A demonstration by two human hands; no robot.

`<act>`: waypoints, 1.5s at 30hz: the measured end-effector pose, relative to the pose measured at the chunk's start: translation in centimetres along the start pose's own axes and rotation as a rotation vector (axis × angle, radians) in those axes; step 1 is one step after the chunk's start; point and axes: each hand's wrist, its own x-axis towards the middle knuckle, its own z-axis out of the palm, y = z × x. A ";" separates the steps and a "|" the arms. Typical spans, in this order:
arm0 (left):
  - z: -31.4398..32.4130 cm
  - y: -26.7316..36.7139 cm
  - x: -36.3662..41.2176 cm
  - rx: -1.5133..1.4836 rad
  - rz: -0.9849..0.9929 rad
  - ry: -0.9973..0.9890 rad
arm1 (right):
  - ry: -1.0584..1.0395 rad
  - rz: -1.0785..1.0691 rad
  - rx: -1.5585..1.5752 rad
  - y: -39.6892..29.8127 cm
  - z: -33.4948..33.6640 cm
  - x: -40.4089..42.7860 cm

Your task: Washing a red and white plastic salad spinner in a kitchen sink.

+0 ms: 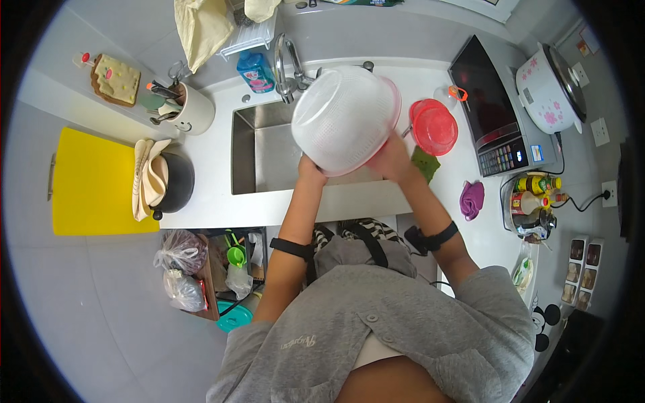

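Above the stainless steel sink (pixel 243 151) I hold a white perforated plastic colander (pixel 335 118) in both hands. It is tipped, with its underside towards the faucet side and up, and a pink edge (pixel 394 101) shows along its right rim. My left hand (pixel 311 172) grips the near-left rim. My right hand (pixel 390 160) grips the near-right rim, its fingers partly hidden behind the colander. The inside of the colander is out of sight. Just beyond its left side stands a chrome faucet (pixel 283 65). The colander covers much of the sink's right part.
Right of the sink lie red plastic lids (pixel 436 128), a green scouring pad (pixel 425 163) and a purple cloth (pixel 472 200). A microwave (pixel 496 111) stands beyond them. Blue detergent (pixel 255 72), a utensil holder (pixel 194 111) and a black pot (pixel 177 182) are on the left.
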 end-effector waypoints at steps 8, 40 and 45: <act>4.3 -0.8 -3.2 -0.017 -0.157 -0.063 | -0.023 0.049 1.028 1.1 0.3 -0.2; 6.2 -0.4 -4.4 -0.019 -0.160 0.123 | -0.075 0.206 1.114 -1.1 -1.8 1.4; 3.8 0.7 -4.4 0.042 -0.151 0.012 | -0.195 0.108 -0.057 -0.3 -2.2 -0.1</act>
